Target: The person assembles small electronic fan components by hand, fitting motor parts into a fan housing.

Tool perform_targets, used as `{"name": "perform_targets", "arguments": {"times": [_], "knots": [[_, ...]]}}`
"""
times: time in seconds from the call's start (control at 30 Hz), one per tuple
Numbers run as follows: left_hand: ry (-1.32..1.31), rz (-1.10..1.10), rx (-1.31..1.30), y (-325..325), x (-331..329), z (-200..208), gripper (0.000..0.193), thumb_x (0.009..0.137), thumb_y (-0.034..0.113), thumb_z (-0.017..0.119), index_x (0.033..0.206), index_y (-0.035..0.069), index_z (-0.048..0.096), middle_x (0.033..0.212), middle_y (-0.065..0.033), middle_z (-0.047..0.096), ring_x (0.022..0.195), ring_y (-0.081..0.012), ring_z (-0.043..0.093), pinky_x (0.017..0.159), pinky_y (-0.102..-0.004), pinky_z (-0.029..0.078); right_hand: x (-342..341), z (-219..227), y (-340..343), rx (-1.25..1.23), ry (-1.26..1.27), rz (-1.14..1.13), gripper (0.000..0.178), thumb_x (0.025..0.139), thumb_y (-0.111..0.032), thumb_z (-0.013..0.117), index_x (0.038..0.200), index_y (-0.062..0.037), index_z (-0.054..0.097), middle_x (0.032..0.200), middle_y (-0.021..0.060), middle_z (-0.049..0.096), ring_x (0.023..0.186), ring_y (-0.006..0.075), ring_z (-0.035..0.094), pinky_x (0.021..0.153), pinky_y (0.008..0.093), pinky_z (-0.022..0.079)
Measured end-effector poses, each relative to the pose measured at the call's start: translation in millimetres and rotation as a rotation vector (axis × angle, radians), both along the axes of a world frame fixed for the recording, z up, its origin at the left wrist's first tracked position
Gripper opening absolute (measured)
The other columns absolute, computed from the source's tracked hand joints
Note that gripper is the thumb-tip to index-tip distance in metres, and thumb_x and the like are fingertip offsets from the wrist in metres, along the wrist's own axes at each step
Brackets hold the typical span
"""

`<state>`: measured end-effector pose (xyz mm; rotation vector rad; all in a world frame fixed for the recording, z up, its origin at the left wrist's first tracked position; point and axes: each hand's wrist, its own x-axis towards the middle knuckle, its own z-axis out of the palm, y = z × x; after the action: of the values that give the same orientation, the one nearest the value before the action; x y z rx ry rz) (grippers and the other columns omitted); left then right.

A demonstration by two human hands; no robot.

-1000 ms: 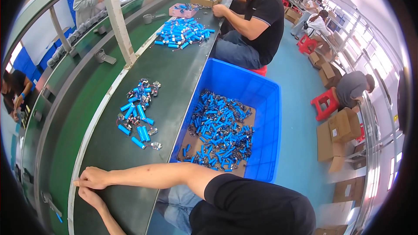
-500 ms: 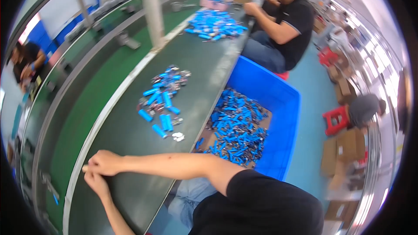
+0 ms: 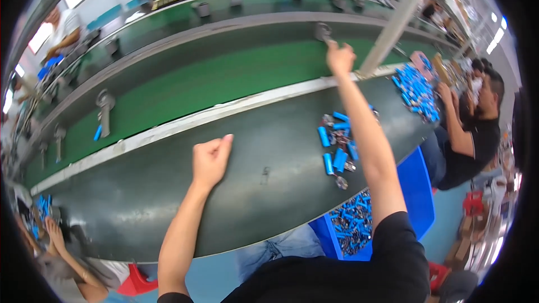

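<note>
My right hand (image 3: 340, 59) is stretched far across the work surface, over the green belt. Its fingers point out, and the fingertips meet the lower end of a grey part with a round head and a handle (image 3: 323, 32); whether they grip it is unclear. My left hand (image 3: 211, 160) is over the dark green work surface (image 3: 269, 134), fingers curled in and thumb raised; the inside of the fist is hidden. Beside my right forearm lies a pile of blue cylindrical cells (image 3: 340, 160) with small metal and wired pieces, partly covered by that arm.
A blue bin (image 3: 418, 191) of similar cells stands at the near right. Further right, a person (image 3: 477, 123) sits by another heap of blue cells (image 3: 416, 92). More grey parts (image 3: 105, 106) lie on the green belt (image 3: 224, 81). A white post (image 3: 396, 22) rises near my right hand.
The view has swung left. My hands, together at the belt-side edge before, are now apart: the right has reached over the belt to a grey part, the left is over the work surface.
</note>
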<state>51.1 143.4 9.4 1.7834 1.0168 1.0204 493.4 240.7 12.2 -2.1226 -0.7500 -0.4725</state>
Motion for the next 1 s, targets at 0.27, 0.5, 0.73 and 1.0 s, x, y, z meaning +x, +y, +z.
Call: {"name": "perform_targets", "arguments": {"times": [0.27,0.5,0.73,1.0], "knots": [[-0.063,-0.007,0.016,-4.6,7.5,-7.6,0.050,0.096,0.024,0.064,0.058,-0.001,0.042,0.052,-0.0022,0.025,0.055,-0.0086,0.024,0.047,-0.0332,0.022,97.1,-46.8,9.5,0.543,1.299,0.492,0.017,0.095,-0.011,0.061,0.103,0.0042,0.056,0.092,0.0113,0.066,0.071,0.0147,0.065,0.053,0.0216,0.054],[-0.104,-0.004,0.067,-0.1,8.5,-8.7,0.050,0.095,0.026,0.066,0.058,0.000,0.044,0.051,-0.0029,0.027,0.052,-0.0135,0.023,0.046,-0.0342,0.023,-72.9,20.2,-89.8,0.370,1.488,0.802,0.013,0.098,-0.011,0.056,0.105,-0.0001,0.058,0.090,0.0041,0.064,0.068,0.0070,0.057,0.054,0.0175,0.046],[-0.197,-0.043,0.407,-11.5,5.7,6.1,0.077,0.081,0.023,0.080,0.144,0.003,0.040,0.128,-0.0136,0.056,0.108,-0.0259,0.058,0.092,-0.0356,0.047,-269.6,28.0,-258.9,0.214,1.481,0.934,0.014,0.099,-0.012,0.056,0.109,-0.0019,0.058,0.080,0.0035,0.063,0.054,0.0047,0.045,0.048,0.0200,0.035],[-0.076,-0.229,0.124,-47.0,15.7,2.6,0.058,0.077,0.024,0.080,0.125,0.006,0.052,0.113,-0.0116,0.064,0.108,-0.0284,0.058,0.096,-0.0389,0.043,-248.9,25.9,-326.4,-0.028,1.044,0.863,0.030,0.103,-0.028,0.049,0.117,-0.0048,0.060,0.086,0.0034,0.068,0.059,0.0070,0.057,0.052,0.0218,0.042]]}}
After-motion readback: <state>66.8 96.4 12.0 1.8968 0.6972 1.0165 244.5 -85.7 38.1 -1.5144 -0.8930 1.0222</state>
